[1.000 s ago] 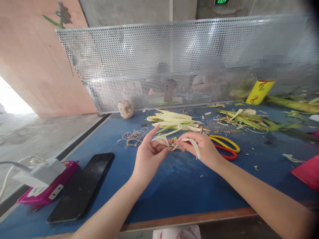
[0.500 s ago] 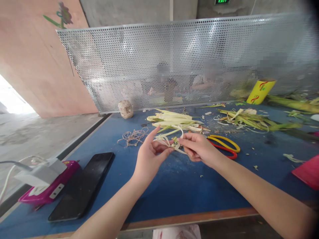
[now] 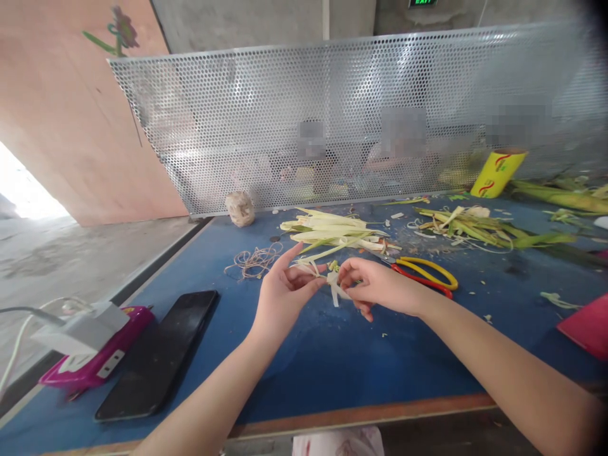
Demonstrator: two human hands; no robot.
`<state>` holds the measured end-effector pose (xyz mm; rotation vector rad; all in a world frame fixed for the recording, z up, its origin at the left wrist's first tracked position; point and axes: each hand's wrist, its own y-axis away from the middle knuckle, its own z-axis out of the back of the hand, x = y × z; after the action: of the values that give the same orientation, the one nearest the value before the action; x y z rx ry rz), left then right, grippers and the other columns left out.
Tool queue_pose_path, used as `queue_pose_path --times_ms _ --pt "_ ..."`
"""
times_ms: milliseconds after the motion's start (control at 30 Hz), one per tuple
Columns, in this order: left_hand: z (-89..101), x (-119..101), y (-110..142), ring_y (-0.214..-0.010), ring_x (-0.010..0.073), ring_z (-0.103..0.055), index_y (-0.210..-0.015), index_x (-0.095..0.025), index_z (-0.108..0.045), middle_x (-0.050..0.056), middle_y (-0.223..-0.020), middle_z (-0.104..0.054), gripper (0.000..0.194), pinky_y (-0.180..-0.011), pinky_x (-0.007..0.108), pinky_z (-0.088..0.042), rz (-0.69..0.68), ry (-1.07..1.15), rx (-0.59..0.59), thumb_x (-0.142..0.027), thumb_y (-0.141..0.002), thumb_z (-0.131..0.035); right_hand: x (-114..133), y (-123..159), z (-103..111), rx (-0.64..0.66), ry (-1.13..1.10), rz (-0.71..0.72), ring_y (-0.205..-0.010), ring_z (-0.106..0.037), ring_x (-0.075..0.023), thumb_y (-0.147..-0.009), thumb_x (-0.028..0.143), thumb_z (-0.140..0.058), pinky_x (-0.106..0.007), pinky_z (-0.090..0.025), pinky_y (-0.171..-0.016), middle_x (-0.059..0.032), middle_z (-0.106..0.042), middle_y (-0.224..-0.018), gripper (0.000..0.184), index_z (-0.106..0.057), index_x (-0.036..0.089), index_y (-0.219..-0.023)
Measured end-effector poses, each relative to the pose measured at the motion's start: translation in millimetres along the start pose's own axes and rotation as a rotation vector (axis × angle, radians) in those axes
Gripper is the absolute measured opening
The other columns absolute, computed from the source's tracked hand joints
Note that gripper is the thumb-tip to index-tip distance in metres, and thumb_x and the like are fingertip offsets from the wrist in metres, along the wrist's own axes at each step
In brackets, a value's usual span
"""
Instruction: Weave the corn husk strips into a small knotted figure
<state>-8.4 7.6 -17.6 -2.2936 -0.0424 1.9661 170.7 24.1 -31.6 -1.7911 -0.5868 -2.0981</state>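
Inside the tabletop (image 3: 323, 361) edge, the left hand (image 3: 285, 291) pinches pale strips (image 3: 335, 290); the right hand's (image 3: 387, 285) grip is unclear. A sign (image 3: 422, 2) reads "EXIT".

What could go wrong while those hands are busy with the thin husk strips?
The thin husk strips at the left hand's fingertips might tear or slip loose, since they look narrow and limp. The right hand could bump the scissors lying just beyond it and maybe get poked. And the left forearm might nudge the smartphone, which lies beside it on the table.
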Motion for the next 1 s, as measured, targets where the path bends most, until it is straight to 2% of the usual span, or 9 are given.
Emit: queue_pose_path --times_ms 233,300,367,433,500,633,733,900,1000 --pt "0.7 4.2 -0.9 -0.068 0.0165 -0.067 -0.127 -0.012 -0.042 0.005 -0.075 -0.073 0.083 -0.068 0.028 -0.051 0.008 0.008 0.025 -0.016 -0.053 -0.078 3.9 4.8 -3.3 0.087 0.069 0.131 -0.046 -0.058 -0.0089 -0.072 0.016 -0.059 -0.024 -0.049 -0.044 0.0062 -0.053 -0.075 0.034 -0.03 0.023 -0.088" --pt "0.6 4.9 -0.5 -0.065 0.0161 -0.066 -0.127 -0.012 -0.041 0.005 -0.073 -0.073 0.084 -0.067 0.028 -0.051 0.012 0.022 0.032 -0.016 -0.051 -0.078 6.3 7.2 -5.5 0.072 0.176 0.179 -0.049 -0.058 -0.0091 -0.072 0.017 -0.06 -0.022 -0.047 -0.047 0.0066 -0.053 -0.074 0.034 -0.031 0.024 -0.091" --pt "0.1 3.9 0.6 -0.066 0.0164 -0.066 -0.127 -0.012 -0.041 0.005 -0.074 -0.073 0.084 -0.067 0.029 -0.051 0.021 0.029 0.038 -0.016 -0.051 -0.078 7.9 8.8 -6.7 -0.014 0.39 0.247 -0.052 -0.055 -0.0085 -0.073 0.019 -0.06 -0.022 -0.045 -0.049 0.0051 -0.056 -0.075 0.035 -0.035 0.025 -0.096" --pt "-0.8 1.9 2.0 -0.067 0.016 -0.066 -0.127 -0.012 -0.04 0.005 -0.075 -0.073 0.083 -0.068 0.029 -0.051 0.029 0.035 0.046 -0.015 -0.053 -0.078 8.1 9.1 -6.6 -0.175 0.669 0.385 -0.058 -0.053 -0.0102 -0.07 0.019 -0.063 -0.023 -0.044 -0.055 0.0039 -0.055 -0.075 0.035 -0.043 0.024 -0.098" --pt "-1.6 0.2 2.9 -0.066 0.0148 -0.066 -0.126 -0.011 -0.04 0.004 -0.073 -0.072 0.082 -0.068 0.028 -0.051 0.038 0.04 0.051 -0.013 -0.053 -0.077 7.5 8.3 -5.6 -0.278 0.842 0.567 -0.068 -0.053 -0.0127 -0.071 0.016 -0.062 -0.025 -0.044 -0.062 0.0007 -0.055 -0.08 0.032 -0.049 0.023 -0.099" --pt "-2.3 0.0 3.6 -0.065 0.0132 -0.065 -0.126 -0.011 -0.04 0.004 -0.075 -0.072 0.078 -0.07 0.028 -0.05 0.028 0.033 0.068 -0.01 -0.056 -0.073 6.8 6.5 -3.3 -0.269 0.933 0.837 -0.077 -0.052 -0.0139 -0.082 0.017 -0.053 -0.026 -0.044 -0.069 -0.0029 -0.053 -0.081 0.007 -0.058 0.021 -0.084" --pt "-2.5 1.6 4.5 -0.066 0.0124 -0.064 -0.127 -0.011 -0.039 0.003 -0.076 -0.071 0.078 -0.072 0.028 -0.049 0.023 0.04 0.083 -0.01 -0.057 -0.072 6.1 5.8 -2.6 -0.257 0.958 0.885 -0.08 -0.051 -0.0149 -0.083 0.021 -0.054 -0.028 -0.044 -0.071 -0.0036 -0.052 -0.083 0.008 -0.06 0.021 -0.078" --pt "-2.7 2.6 6.0 -0.064 0.0117 -0.062 -0.128 -0.011 -0.039 0.0 -0.069 -0.068 0.076 -0.069 0.025 -0.047 0.016 0.018 0.101 -0.01 -0.058 -0.069 4.9 5.1 -2.3 -0.241 0.965 0.944 -0.101 -0.05 -0.0191 -0.08 0.017 -0.056 -0.037 -0.043 -0.085 -0.0074 -0.055 -0.111 0.005 -0.058 0.021 -0.08" --pt "-2.8 2.9 6.4 -0.062 0.0113 -0.06 -0.13 -0.011 -0.037 -0.001 -0.066 -0.067 0.076 -0.066 0.025 -0.046 0.017 -0.03 0.124 -0.01 -0.06 -0.067 5.8 4.8 -1.8 -0.17 0.989 0.959 -0.109 -0.048 -0.0196 -0.083 0.016 -0.052 -0.041 -0.038 -0.093 -0.0067 -0.056 -0.115 0.006 -0.055 0.021 -0.083"
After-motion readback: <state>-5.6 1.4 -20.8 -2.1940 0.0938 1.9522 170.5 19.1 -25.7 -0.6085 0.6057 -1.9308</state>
